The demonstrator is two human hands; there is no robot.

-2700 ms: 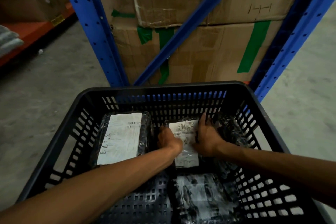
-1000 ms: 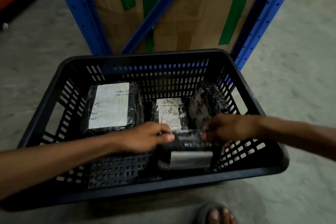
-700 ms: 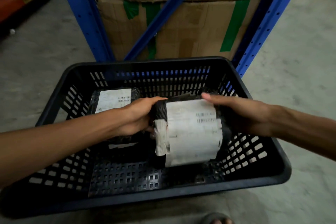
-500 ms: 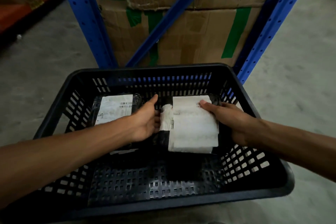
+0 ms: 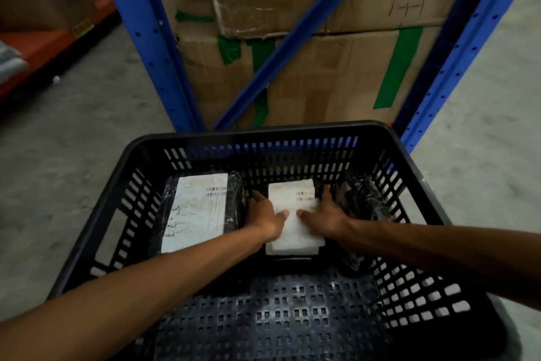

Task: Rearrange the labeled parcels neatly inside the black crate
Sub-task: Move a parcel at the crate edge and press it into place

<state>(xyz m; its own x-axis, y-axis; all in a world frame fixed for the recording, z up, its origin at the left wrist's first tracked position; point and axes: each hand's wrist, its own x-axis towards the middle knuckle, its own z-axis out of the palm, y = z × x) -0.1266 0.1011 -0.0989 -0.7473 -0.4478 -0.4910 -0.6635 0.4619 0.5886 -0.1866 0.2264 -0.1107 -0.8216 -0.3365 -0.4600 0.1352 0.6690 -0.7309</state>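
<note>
- Blue racking uprights [image 5: 152, 47] and taped cardboard cartons [image 5: 330, 67] stand behind the black crate [image 5: 263, 138], which sits on a concrete floor.
- Half a second ago I held the middle parcel [image 5: 292, 217] above the crate floor; now it lies flat, label up, towards the far wall.
- My left hand [image 5: 265, 214] grips its left edge and my right hand [image 5: 328, 214] its right edge, fingers curled down the sides, thumbs on the label.
- It sits between the large labeled parcel [image 5: 196, 211] on the left and a black-wrapped parcel [image 5: 363, 199] tilted against the right wall.
- I judge that this makes a back row of three; what it rests on I cannot tell.
- Next, I would let go and straighten the tilted one.
</note>
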